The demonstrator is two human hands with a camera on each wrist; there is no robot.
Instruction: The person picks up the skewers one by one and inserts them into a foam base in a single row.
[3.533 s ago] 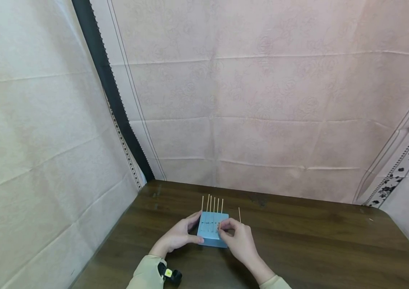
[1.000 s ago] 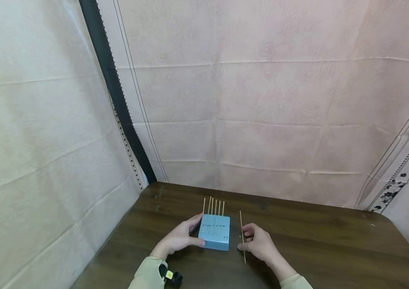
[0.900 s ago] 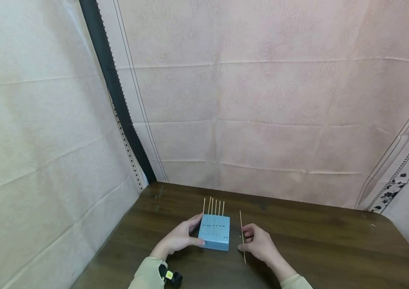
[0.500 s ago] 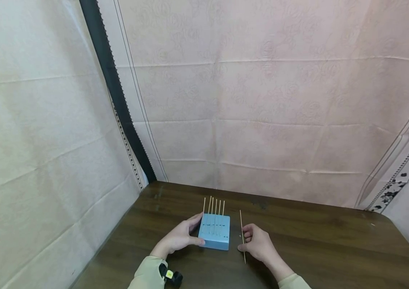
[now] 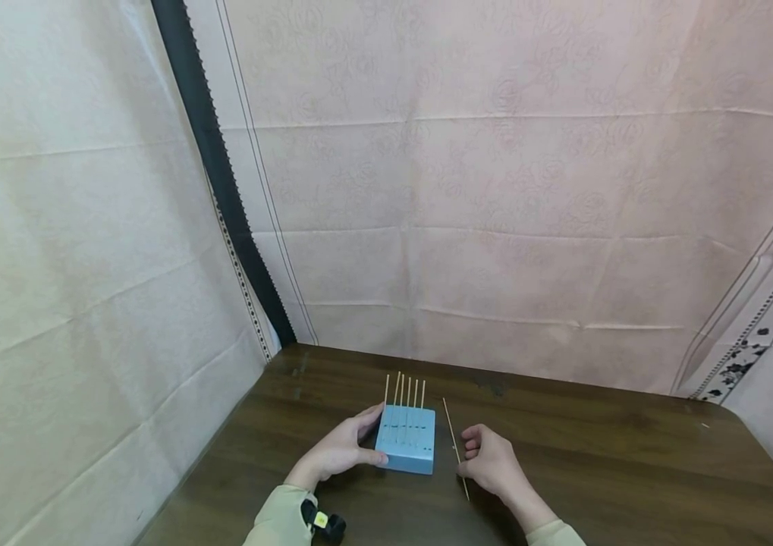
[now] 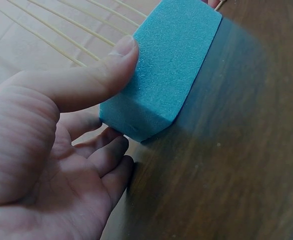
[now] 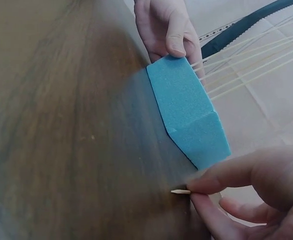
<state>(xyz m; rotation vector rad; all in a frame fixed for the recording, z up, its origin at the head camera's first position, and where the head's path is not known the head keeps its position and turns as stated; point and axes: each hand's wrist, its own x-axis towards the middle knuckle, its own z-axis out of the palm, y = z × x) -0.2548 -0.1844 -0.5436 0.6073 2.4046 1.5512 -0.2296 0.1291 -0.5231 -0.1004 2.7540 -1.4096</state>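
Observation:
A light blue foam block sits on the table, with several thin wooden skewers standing up from its top towards the far side. Small holes or marks dot its upper face. My left hand holds the block's left side, thumb on the near edge. To the right of the block, my right hand pinches a loose skewer near its lower end. In the right wrist view the pointed tip pokes out between thumb and finger.
The dark brown wooden table extends to both sides. A pale patterned cloth hangs behind it, and another cloth hangs at the left. A black strap with a yellow tag is on the left wrist.
Earlier my right hand was at the block's right side; it has moved right to the loose skewer. Since half a second ago that skewer's far end has swung left. My left hand stays put.

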